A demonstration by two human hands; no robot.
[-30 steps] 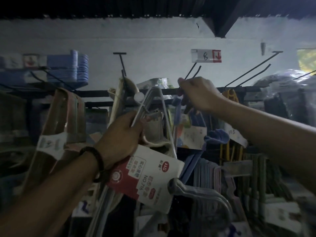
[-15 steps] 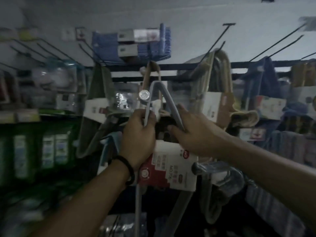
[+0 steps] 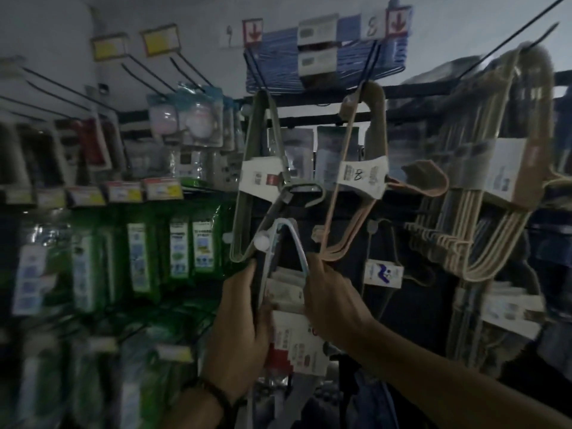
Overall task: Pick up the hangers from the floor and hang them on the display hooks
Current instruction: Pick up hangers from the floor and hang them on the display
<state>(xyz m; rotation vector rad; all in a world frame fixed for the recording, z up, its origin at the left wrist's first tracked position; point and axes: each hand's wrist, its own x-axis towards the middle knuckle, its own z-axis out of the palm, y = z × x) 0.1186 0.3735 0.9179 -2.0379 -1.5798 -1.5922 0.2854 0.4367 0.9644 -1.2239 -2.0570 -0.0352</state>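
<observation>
Below centre display hooks (image 3: 371,61): left hand (image 3: 238,320), right hand (image 3: 334,301) both grasping pale-blue hanger bundle (image 3: 297,241); hanging step; next, lift loop onto hook.

Held hangers (image 3: 283,222): pale blue-grey; card sleeve (image 3: 298,345) red and white, printed.
Olive hangers (image 3: 244,259), 12 o'clock: dull green, white label.
Tan hangers (image 3: 373,88), 1 o'clock: pinkish beige.
Cream hangers (image 3: 483,252), 3 o'clock: off-white.
Blue pack (image 3: 278,61), 12 o'clock: deep blue.
Packets (image 3: 178,243), 9 o'clock: bright green, white panels.
Price tags (image 3: 161,41), 11 o'clock: yellow.
Arrow signs (image 3: 252,30), 12 o'clock: red on white.
</observation>
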